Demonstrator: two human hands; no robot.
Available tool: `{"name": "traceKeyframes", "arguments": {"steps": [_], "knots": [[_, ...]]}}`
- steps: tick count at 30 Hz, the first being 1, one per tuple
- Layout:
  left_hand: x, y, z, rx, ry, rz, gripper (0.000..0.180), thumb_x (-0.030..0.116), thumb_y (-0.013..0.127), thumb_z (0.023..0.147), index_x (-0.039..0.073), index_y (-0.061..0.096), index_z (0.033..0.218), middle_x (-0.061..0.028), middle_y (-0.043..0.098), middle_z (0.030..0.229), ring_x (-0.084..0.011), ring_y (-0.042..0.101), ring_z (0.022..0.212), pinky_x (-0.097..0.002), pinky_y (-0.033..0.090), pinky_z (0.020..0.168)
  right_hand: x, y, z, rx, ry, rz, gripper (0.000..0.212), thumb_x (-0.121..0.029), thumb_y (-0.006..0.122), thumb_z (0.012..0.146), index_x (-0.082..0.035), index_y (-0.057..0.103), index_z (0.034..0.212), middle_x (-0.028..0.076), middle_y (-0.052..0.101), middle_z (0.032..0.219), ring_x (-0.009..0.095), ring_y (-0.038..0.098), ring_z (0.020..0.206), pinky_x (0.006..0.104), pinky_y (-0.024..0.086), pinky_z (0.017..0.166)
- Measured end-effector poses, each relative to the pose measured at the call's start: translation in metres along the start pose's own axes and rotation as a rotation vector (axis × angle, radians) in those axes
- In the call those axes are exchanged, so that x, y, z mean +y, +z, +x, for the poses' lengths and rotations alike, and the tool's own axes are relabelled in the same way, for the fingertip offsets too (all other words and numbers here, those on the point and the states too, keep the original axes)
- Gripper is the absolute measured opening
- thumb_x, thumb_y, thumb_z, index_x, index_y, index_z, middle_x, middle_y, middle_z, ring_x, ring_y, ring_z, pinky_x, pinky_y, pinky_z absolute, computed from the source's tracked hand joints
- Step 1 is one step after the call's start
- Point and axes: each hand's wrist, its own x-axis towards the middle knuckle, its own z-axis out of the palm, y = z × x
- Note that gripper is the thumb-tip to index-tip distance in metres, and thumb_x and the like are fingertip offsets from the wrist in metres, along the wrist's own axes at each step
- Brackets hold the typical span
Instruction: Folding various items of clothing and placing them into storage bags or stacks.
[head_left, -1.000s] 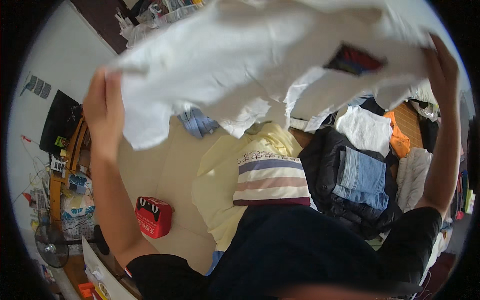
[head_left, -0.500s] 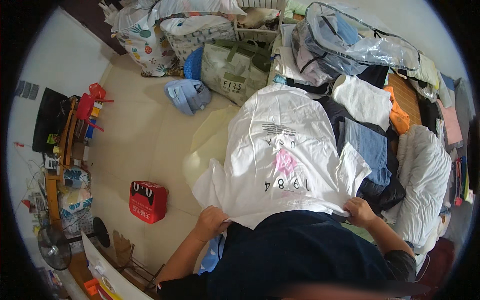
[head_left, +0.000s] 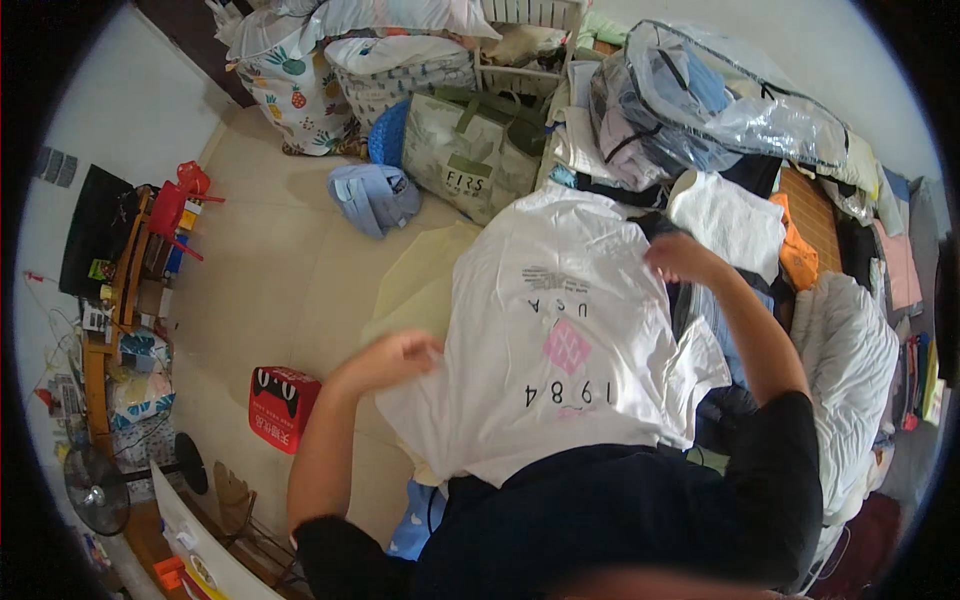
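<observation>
Pale beige tiled floor (head_left: 265, 270), with a grey-green patterned fabric bag (head_left: 470, 150) at the far side and a puffy white quilted item (head_left: 850, 350) at right. One white short-sleeved T-shirt (head_left: 515, 330), pink diamond print, spread centrally before me. My left hand (head_left: 390, 360), half-open and empty, near its left edge; my right hand (head_left: 688, 262), fingers bent, by its far right edge, grip I cannot tell.

A white T-shirt (head_left: 500, 310) lies spread at centre, lightly creased, pink diamond print (head_left: 567, 347) up, sleeves (head_left: 706, 358) nearest.
</observation>
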Motion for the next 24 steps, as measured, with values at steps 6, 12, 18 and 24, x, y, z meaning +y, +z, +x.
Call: {"name": "traceKeyframes", "arguments": {"steps": [6,12,18,24], "knots": [[-0.075,-0.062,0.204,0.601,-0.109,-0.41,0.03,0.028,0.058,0.087,0.002,0.058,0.104,-0.0048,0.061,0.087,-0.0137,0.059,0.073,-0.0273,0.047,0.062,0.047,-0.026,0.16,0.344,0.146,-0.158,0.024,-0.025,0.063,0.081,-0.002,0.064,0.076,0.007,0.059,0.055,0.014,0.054,0.042,0.0264,0.042,0.04],[-0.064,-0.042,0.261,0.586,-0.544,-0.699,0.056,0.038,0.061,0.085,-0.007,0.051,0.116,-0.0168,0.061,0.096,-0.0215,0.06,0.075,-0.0324,0.05,0.063,0.018,-0.009,0.159,0.316,0.27,-0.366,0.052,-0.05,0.069,0.064,0.002,0.067,0.061,0.012,0.062,0.055,0.024,0.066,0.059,0.0342,0.052,0.064],[-0.113,-0.049,0.314,0.515,-0.339,-0.778,0.058,0.022,0.064,0.08,-0.007,0.046,0.127,-0.0191,0.061,0.103,-0.0264,0.062,0.086,-0.0367,0.051,0.074,0.052,-0.006,0.184,0.368,0.103,-0.512,0.04,-0.039,0.07,0.066,0.0,0.066,0.068,0.016,0.065,0.067,0.023,0.066,0.066,0.0354,0.051,0.064],[-0.102,-0.098,0.296,0.505,0.05,-1.07,0.057,-0.002,0.052,0.072,0.0,0.044,0.129,-0.0142,0.059,0.109,-0.023,0.059,0.096,-0.0338,0.049,0.082,0.015,-0.015,0.129,0.639,-0.219,0.29,0.018,-0.016,0.062,0.085,0.001,0.059,0.087,0.0,0.058,0.074,0.01,0.052,0.064,0.0265,0.043,0.059]]}}
